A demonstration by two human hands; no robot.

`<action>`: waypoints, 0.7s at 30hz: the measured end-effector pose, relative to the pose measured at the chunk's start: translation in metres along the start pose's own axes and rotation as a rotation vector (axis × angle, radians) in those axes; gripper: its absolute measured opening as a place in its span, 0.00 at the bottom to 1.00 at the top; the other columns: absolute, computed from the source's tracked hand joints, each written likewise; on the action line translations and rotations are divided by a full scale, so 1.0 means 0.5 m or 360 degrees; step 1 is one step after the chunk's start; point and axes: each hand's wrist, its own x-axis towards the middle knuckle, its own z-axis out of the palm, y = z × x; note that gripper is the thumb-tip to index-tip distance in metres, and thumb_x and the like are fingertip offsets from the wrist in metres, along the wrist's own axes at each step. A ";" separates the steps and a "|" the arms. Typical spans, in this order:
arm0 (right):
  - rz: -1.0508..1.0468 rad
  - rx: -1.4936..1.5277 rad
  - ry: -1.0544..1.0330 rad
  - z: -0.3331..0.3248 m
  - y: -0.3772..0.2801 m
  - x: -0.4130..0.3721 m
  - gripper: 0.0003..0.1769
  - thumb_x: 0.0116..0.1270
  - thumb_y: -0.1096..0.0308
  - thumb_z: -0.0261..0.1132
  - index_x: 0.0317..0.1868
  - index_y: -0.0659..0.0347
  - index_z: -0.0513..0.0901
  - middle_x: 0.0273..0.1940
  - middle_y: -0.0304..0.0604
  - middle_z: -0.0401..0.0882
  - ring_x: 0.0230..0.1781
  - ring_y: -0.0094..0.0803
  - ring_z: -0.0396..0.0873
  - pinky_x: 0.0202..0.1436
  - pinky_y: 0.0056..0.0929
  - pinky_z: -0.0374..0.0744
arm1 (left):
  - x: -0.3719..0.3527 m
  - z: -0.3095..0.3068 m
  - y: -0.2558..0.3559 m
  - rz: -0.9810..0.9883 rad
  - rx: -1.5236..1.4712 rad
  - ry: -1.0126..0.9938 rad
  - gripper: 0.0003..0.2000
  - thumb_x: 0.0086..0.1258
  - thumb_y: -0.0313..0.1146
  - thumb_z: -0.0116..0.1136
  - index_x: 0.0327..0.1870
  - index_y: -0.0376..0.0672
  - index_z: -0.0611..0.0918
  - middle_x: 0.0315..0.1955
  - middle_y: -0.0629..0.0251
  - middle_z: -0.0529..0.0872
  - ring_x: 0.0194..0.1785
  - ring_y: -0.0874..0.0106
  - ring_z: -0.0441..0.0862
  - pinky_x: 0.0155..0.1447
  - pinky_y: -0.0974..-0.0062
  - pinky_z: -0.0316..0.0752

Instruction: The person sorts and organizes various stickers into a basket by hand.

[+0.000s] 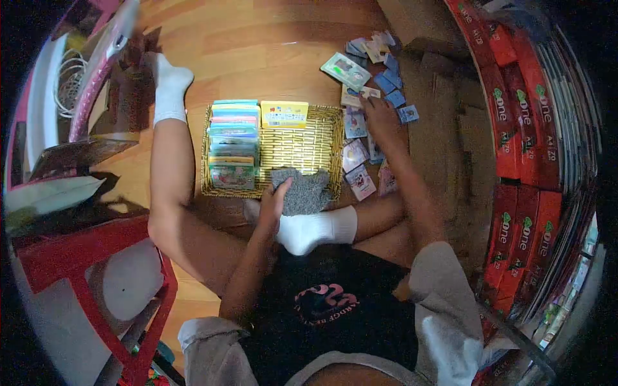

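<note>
Seated on the floor, the left hand (273, 201) pinches a grey cloth (308, 192) at the wicker basket (335, 132), while the right hand (380, 120) lies on scattered cards (356, 154), grip unclear.

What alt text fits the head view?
A person seated on a wood floor grips a grey cloth with the left hand at a wicker basket's near edge; the right hand reaches among cards scattered beside it.

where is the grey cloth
In the head view the grey cloth lies at the near edge of the wicker basket, with the left hand on its left side and a white sock just below.
</note>
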 end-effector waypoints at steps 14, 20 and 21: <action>0.0679 0.1587 0.0687 -0.098 -0.033 -0.152 0.13 0.55 0.67 0.62 0.41 0.62 0.78 0.35 0.48 0.79 0.32 0.40 0.78 0.38 0.32 0.75 | -0.003 0.017 -0.042 0.0184 -0.0519 -0.0023 0.20 0.57 0.41 0.56 0.44 0.34 0.74 0.41 0.63 0.77 0.47 0.71 0.70 0.53 0.77 0.60; 0.1099 0.2107 0.0592 -0.132 -0.228 -0.263 0.15 0.52 0.65 0.65 0.39 0.64 0.79 0.39 0.49 0.78 0.36 0.36 0.76 0.42 0.29 0.73 | -0.024 0.034 -0.043 0.0281 -0.0942 -0.0336 0.20 0.58 0.38 0.55 0.48 0.35 0.72 0.46 0.62 0.75 0.48 0.71 0.72 0.54 0.75 0.63; 0.1008 0.2089 0.0686 -0.117 -0.251 -0.275 0.15 0.51 0.66 0.66 0.39 0.64 0.79 0.40 0.50 0.77 0.39 0.37 0.76 0.44 0.29 0.72 | -0.045 0.043 -0.023 0.0301 -0.0919 -0.0225 0.19 0.62 0.40 0.50 0.49 0.37 0.71 0.46 0.62 0.75 0.47 0.71 0.73 0.53 0.74 0.65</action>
